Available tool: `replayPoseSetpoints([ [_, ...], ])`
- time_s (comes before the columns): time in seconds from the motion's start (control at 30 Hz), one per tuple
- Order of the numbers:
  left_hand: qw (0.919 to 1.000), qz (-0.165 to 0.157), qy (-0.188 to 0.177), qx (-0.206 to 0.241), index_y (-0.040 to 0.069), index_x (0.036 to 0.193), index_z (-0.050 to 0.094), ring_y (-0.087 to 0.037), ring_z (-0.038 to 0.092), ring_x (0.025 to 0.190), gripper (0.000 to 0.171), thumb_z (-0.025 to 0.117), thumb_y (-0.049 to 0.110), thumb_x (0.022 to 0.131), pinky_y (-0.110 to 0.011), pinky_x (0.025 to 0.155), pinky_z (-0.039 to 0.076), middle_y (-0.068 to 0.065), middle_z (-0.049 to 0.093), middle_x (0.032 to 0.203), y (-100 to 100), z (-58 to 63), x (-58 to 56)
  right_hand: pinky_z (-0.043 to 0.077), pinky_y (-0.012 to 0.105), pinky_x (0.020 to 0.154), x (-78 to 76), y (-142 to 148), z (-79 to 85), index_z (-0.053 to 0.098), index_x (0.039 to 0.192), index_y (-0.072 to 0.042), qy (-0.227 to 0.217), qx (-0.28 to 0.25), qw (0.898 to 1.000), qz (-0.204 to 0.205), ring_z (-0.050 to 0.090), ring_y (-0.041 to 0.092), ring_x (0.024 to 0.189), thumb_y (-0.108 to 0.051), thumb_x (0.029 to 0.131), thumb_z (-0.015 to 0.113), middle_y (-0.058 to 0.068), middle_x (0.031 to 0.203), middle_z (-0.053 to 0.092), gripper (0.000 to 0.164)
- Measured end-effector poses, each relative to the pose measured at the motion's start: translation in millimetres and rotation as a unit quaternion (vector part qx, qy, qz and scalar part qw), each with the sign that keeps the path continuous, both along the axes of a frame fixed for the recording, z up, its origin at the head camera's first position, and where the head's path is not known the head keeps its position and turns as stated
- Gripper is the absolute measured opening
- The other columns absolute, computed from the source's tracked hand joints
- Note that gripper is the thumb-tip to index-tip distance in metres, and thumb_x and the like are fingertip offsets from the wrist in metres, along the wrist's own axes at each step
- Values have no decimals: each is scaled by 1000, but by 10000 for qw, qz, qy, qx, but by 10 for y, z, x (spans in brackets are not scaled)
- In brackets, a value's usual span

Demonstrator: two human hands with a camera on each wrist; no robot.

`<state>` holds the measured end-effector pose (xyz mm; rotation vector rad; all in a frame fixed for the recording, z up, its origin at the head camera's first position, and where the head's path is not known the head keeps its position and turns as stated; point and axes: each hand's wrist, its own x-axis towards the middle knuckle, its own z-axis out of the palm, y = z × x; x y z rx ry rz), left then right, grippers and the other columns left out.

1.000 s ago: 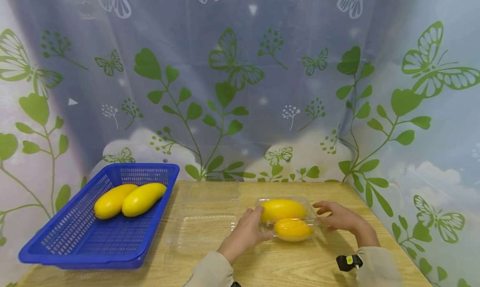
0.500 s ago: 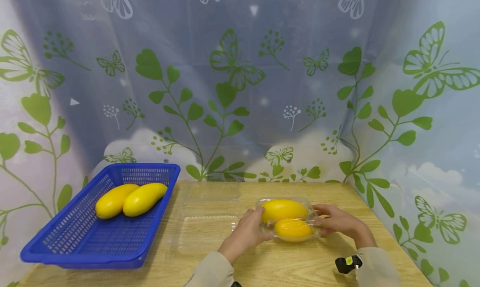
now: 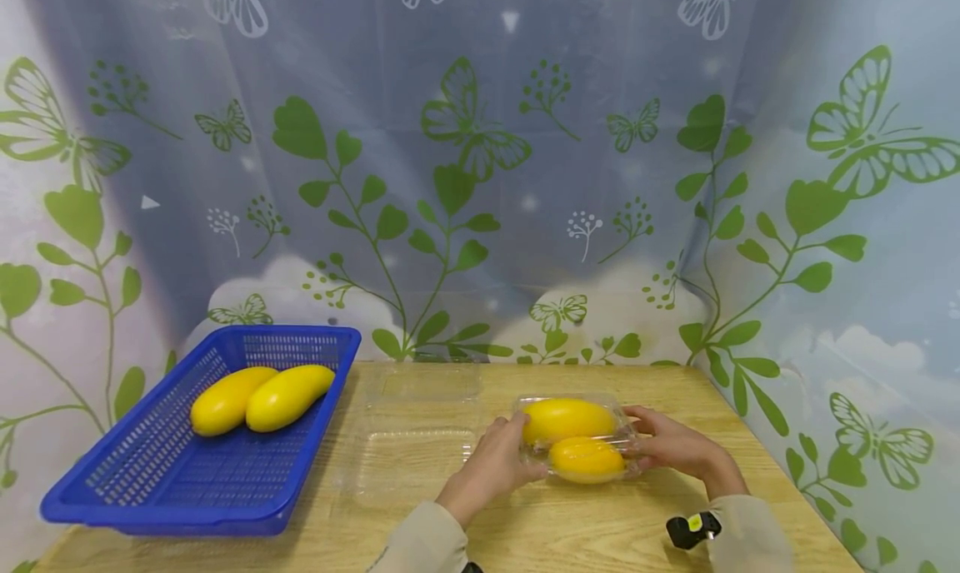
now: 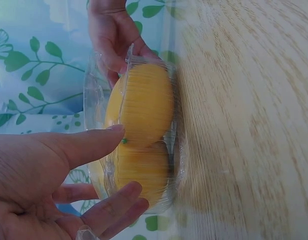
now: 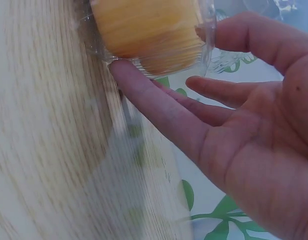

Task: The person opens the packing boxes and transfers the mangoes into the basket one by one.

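Note:
A clear plastic clamshell container (image 3: 626,427) sits on the table with two yellow mangoes, the rear one (image 3: 567,420) and the front one (image 3: 587,460), lying side by side in it. My left hand (image 3: 495,466) holds its left side; in the left wrist view the thumb (image 4: 96,145) lies against the rim and the fingers curl at the end wall. Opposite, my right hand (image 3: 675,444) grips the right side, thumb at the upper edge and a fingertip (image 5: 121,70) low on the wall. Whether the lid is latched I cannot tell.
To the left stands a blue perforated basket (image 3: 202,481) with two more mangoes (image 3: 288,398) in it. Between basket and hands lies another clear container (image 3: 412,465), spread open. A butterfly-print curtain (image 3: 480,223) hangs behind the wooden table (image 3: 585,527).
My right hand has moved left and taken hold of the container's right side, where before its fingers were apart from it. The left hand and mangoes have stayed put.

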<state>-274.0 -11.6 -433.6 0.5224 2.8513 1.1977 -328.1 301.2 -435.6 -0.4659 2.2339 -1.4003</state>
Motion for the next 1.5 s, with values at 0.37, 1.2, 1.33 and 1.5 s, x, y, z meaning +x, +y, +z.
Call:
replayPoseSetpoints([
  [0.37,9999,-2,80,-76,-2,145,51,-30,61,115,78,88,25,82,-47,98,58,-21,58,133,17,16,3,63,38,85,-19,8,-21,2,157,15,23,-24,10000,22,65,39,123,-7,101,55,51,152,19,81],
  [1.2,9928,49,1073,-537,-5,113,72,-27,67,100,52,90,30,79,-36,87,63,-20,70,117,64,-15,-42,64,37,82,-67,-9,-63,3,157,15,1,10,10000,-34,67,30,115,-11,100,64,50,152,21,87],
  [1.33,9926,-89,1088,-522,-3,106,72,-11,57,75,42,89,28,82,-21,65,55,-10,70,95,58,0,-30,64,37,82,-67,-20,-56,4,157,15,-9,-17,10000,-49,69,26,110,-11,100,64,50,150,24,87],
  [1.5,9939,-280,986,-419,-2,104,69,-5,46,60,35,85,24,86,-14,53,46,-7,69,86,54,3,3,64,37,83,-52,-14,-52,4,157,15,-31,50,10000,-70,67,28,114,-11,101,62,50,151,23,85],
])
